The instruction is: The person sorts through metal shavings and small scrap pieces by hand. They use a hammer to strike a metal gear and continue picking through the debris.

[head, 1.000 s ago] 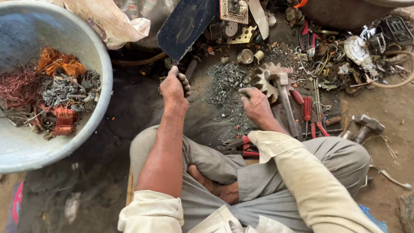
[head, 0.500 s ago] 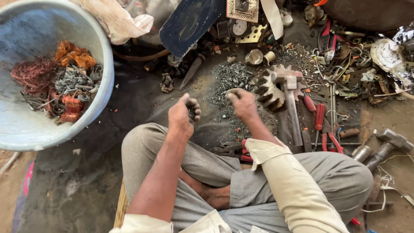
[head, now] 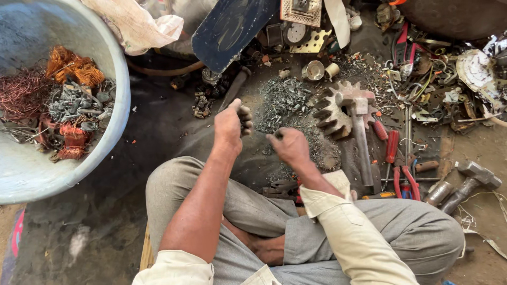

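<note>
Sorting scrap, looks maybe halfway: left hand (head: 232, 124) is curling its fingers around a small dark metal piece (head: 245, 119), right hand (head: 288, 148) is pinching something tiny. Tub (head: 113, 132) far left is holding copper windings (head: 66, 66); screw pile (head: 285, 100) is waiting ahead.

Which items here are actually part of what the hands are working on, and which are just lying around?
In hand:
left hand closed around a small dark metal part
right hand pinching a tiny dark piece
grey heap of small metal scraps just beyond both hands

Lying about:
large toothed metal gear
long-handled hammer
red-handled pliers
pale blue plastic basin of copper wire coils
dark blue flat panel
</note>
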